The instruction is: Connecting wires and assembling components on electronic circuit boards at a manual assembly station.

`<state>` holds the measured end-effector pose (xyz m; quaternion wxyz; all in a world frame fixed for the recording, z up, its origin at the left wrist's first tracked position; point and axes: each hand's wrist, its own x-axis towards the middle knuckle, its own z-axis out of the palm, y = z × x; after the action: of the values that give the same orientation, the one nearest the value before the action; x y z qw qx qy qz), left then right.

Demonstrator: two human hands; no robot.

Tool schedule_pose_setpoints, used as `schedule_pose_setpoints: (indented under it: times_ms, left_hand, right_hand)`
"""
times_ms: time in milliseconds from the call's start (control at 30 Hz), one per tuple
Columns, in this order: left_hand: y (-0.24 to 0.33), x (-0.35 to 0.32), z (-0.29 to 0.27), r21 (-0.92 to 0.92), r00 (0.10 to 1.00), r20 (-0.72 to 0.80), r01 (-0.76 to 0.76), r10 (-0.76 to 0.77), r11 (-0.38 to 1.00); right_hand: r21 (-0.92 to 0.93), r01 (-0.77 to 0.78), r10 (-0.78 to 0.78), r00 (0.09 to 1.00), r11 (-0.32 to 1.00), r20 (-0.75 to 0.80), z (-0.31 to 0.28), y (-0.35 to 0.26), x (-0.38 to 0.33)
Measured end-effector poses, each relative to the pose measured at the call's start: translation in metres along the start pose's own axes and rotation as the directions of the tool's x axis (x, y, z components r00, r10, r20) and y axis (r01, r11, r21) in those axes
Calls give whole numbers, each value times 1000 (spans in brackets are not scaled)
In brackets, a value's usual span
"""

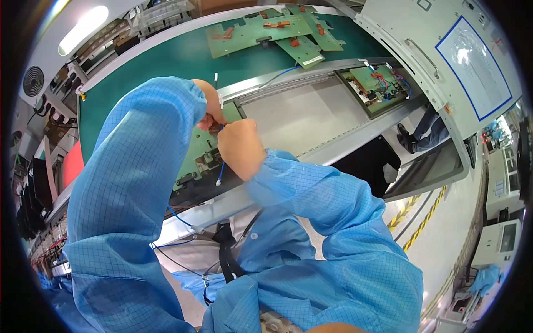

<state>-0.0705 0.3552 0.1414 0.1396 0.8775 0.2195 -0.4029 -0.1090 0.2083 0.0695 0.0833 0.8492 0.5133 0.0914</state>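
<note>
Below my hands lies a green circuit board (195, 149) in a dark frame, partly hidden by my left sleeve. My left hand (211, 106) is bent down over the board, fingers closed; what they pinch is hidden. Close against it, my right hand (241, 146) makes a fist over the board's right edge. A blue wire (222, 168) comes out from under that fist and ends in a small white connector (219, 182). Beside my left hand, a thin white-tipped lead (216, 80) sticks up.
Several green boards with orange parts (261, 34) lie on the green mat (166, 62) at the back. A second framed board with wires (377, 86) sits on the rail track (311, 141) to the right. A white machine cabinet (408, 44) stands beside it. A person's legs (425, 130) show behind.
</note>
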Motion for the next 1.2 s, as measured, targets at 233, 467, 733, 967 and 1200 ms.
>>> schedule_pose_setpoints:
  times_ms: [233, 467, 733, 967, 1200]
  left_hand:
    - [9, -11, 9, 98, 993, -108, -29, 40, 995]
    - [7, -7, 28, 645, 860, -297, -140, 415, 751]
    - [28, -22, 26, 822, 778, -164, -232, 606, 521]
    - [13, -48, 13, 715, 676, -303, -304, 671, 629]
    - [-36, -104, 7, 701, 588, -415, -280, 694, 656]
  right_hand:
    - [19, -10, 10, 1000, 1000, -22, 3, 0, 0]
    - [120, -40, 58, 987, 992, -152, 17, 3, 5]
    - [415, 122, -9, 965, 902, -263, 14, 46, -6]
    - [866, 10, 103, 992, 499, -70, 23, 129, 24]
    - [963, 161, 143, 970, 217, -194, 55, 103, 107]
